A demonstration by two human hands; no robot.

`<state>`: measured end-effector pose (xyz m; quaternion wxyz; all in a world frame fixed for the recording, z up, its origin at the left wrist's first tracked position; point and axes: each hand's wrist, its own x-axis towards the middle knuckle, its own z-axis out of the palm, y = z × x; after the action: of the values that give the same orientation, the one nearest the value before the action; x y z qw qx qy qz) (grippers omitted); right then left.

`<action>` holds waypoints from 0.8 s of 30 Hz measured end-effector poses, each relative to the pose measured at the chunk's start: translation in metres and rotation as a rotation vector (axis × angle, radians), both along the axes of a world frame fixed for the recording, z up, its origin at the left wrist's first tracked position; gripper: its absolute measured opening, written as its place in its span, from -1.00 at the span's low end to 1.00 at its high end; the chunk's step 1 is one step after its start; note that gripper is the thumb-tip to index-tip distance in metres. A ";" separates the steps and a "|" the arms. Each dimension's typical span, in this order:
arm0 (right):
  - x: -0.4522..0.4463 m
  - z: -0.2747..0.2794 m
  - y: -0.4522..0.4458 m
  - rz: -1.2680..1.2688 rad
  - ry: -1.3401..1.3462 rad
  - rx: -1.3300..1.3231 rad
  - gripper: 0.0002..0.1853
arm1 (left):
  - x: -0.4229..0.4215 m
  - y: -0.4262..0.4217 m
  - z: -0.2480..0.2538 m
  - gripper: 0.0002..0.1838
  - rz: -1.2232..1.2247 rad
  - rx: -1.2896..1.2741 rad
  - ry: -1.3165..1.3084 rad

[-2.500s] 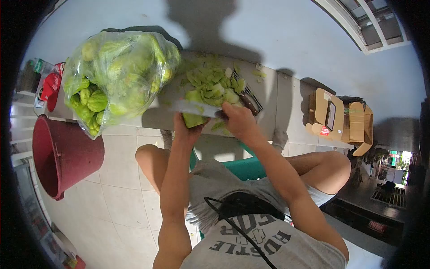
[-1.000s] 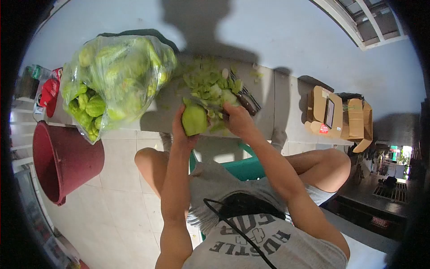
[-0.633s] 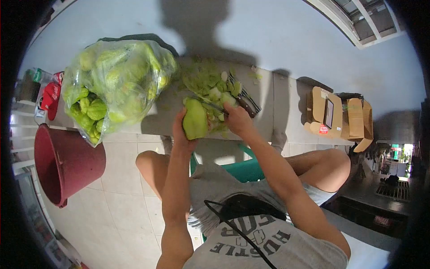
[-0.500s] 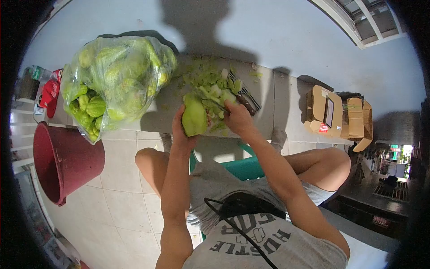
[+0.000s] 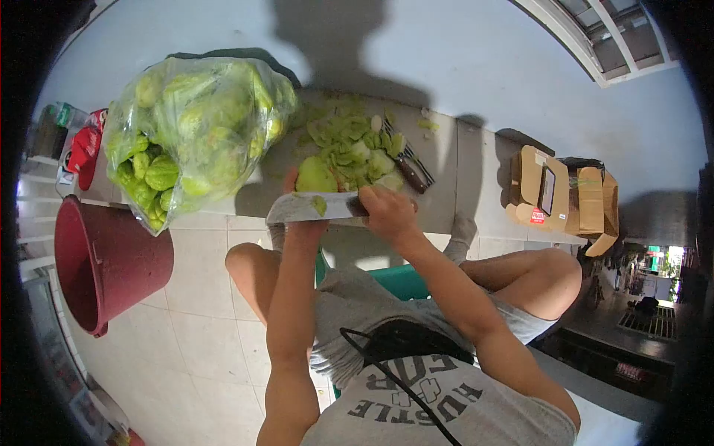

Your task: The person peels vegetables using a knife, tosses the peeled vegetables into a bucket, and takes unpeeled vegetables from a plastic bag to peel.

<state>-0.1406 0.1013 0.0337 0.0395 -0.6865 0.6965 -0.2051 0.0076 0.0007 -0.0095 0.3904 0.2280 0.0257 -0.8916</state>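
Evidently the paring is well under way, though the larger share looks untouched. The left hand [image 5: 291, 181] appears to be gripping a green fruit [image 5: 316, 175] over the near edge of the bench [image 5: 439, 163]; a thumb or finger shows along the fruit's left side, while the rest of the grip is hidden behind the knife [image 5: 338, 206]. The right hand [image 5: 390, 209] is clenched around that knife's handle, its broad blade lying crosswise in front of the fruit, with a green scrap stuck to the flat (whether the edge is actually in the flesh, I cannot tell).

As for what is done, a heap of peelings [image 5: 346, 137] lies spread on the bench just beyond the fruit, and paler pieces sit at its right side. The fruit being held looks smooth where it shows, so I would judge that side already pared; its underside is out of sight.

As for what is left, a big clear plastic bag [image 5: 208, 111] on the left bulges with fruit, and the ribbed ones at its mouth [image 5: 161, 172] seem whole and unpeeled. A brown-handled utensil [image 5: 410, 175] rests beside the peelings, in neither hand. A dark red bucket [image 5: 141, 260] stands below the bag, and an open cardboard box [image 5: 532, 178] sits well apart to the right
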 end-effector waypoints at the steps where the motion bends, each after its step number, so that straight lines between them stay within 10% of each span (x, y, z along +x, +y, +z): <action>1: 0.004 0.000 0.000 0.023 0.053 -0.027 -0.76 | 0.000 0.001 -0.002 -0.52 -0.011 0.004 0.039; 24: -0.007 -0.004 -0.001 -0.023 -0.005 0.105 -0.72 | -0.006 0.012 0.003 -0.47 0.040 0.044 -0.175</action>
<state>-0.1473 0.1004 0.0302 0.0752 -0.6749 0.7140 -0.1705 0.0011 0.0127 -0.0067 0.4039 0.3129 0.0156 -0.8595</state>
